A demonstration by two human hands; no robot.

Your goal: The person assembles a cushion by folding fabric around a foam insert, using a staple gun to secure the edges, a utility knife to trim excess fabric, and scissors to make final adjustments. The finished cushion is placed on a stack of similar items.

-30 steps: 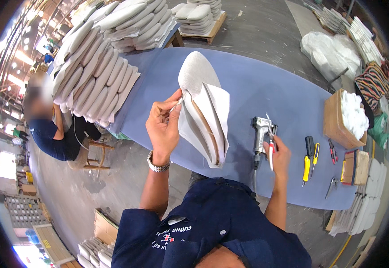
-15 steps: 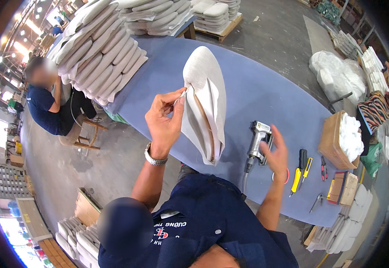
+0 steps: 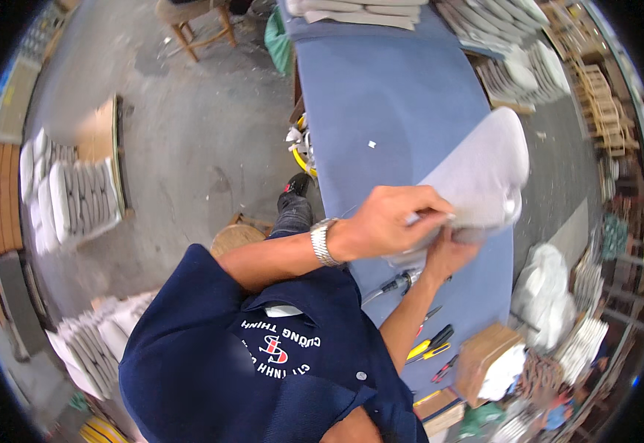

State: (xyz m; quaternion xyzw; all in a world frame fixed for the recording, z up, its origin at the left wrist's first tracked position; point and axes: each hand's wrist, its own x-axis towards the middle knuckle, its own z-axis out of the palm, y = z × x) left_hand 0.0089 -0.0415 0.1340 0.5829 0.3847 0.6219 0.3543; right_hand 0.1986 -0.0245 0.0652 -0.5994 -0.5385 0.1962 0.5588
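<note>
A light grey upholstered cushion (image 3: 484, 151) is tilted over the blue-topped table, its rounded end up and to the right. My left hand (image 3: 392, 218), with a metal watch on the wrist, is closed in a pinch on the loose cover fabric at the near edge. Right beside those fingertips, my right hand (image 3: 451, 255) grips the cushion's lower edge, its fingers partly hidden and blurred. Below my hands lies an air stapler (image 3: 403, 280) with a hose, mostly covered by the cushion and my right arm.
On the blue tabletop (image 3: 381, 96) lie yellow-and-black cutters (image 3: 431, 343) and red-handled pliers (image 3: 445, 368). A cardboard box (image 3: 481, 358) with white filling stands at its right end. Cushion stacks (image 3: 366, 11) sit at the far end. A stool (image 3: 241, 240) is by my leg.
My view has turned, so the table now runs away from me. My right hand has come from beside the stapler to the cushion. The cushion has swung rightward, its underside turned out of sight.
</note>
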